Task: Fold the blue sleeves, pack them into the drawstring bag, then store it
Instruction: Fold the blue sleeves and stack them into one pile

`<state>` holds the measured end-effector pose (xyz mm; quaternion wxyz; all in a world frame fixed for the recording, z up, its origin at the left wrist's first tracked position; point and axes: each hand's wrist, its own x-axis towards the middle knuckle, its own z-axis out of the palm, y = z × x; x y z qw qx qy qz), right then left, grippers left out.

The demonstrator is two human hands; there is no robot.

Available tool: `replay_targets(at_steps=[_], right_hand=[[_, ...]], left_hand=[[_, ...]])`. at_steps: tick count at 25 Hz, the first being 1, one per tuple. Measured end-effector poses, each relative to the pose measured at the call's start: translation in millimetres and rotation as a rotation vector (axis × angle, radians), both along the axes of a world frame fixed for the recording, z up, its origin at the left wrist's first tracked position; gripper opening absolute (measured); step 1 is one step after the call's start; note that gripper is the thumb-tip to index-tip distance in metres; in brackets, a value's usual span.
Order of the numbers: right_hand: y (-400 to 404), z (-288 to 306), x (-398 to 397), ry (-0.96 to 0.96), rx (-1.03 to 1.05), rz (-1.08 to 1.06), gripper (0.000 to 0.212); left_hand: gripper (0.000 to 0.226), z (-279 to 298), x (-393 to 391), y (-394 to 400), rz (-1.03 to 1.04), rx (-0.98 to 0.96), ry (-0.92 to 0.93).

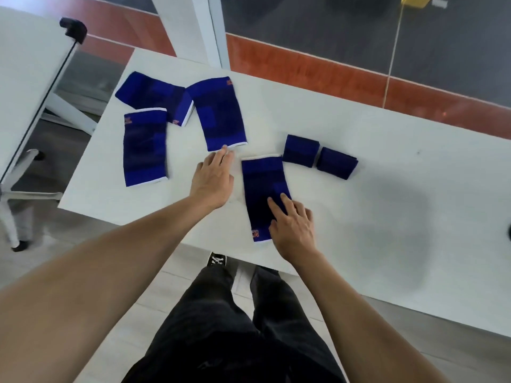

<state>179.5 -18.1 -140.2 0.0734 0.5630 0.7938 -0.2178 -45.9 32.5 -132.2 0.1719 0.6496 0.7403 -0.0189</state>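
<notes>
Several blue sleeves with white trim lie flat on the white table. My right hand presses flat on the lower part of the nearest sleeve, fingers spread. My left hand reaches forward, its fingertips touching the near edge of the middle sleeve. Further left lie one sleeve and, behind it, another sleeve. Two folded sleeves sit side by side right of centre: one folded sleeve, the other folded sleeve. No drawstring bag is in view.
A white office chair base and a second white table stand to the left. A glass wall with an orange band runs behind the table. My legs and a black shoe are below the table's near edge.
</notes>
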Motion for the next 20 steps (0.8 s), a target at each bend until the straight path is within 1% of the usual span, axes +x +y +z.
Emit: replay_targets(at_steps=[4,7,11,16,18,20], right_hand=[[1.6,-0.3,-21.7,-0.043,0.003,-0.056,0.059],[1.0,0.8,-35.6,-0.073,0.005,-0.118,0.06],[1.7,2.3,-50.6,-0.138,-0.033,-0.185,0.066],[13.3,5.0,-72.6,-0.222,-0.072,-0.234,0.071],[16.2,6.7,-85.7,-0.238,-0.028,-0.256,0.071],[12.0,9.4,-106.1,-0.168,0.098,-0.254,0.063]], left_hand=[[0.064,-14.1,-24.9,13.7,-0.064,-0.101,-0.029],[0.065,-12.2,-45.6,7.9,-0.051,-0.085,0.012],[0.067,-5.1,-71.6,-38.5,-0.142,-0.069,0.156],[0.068,-10.4,-91.3,-94.9,-0.203,-0.059,0.175],[0.066,-9.1,-96.5,-107.2,-0.204,-0.049,0.168],[0.063,-5.1,-98.1,-117.1,-0.198,-0.035,0.138]])
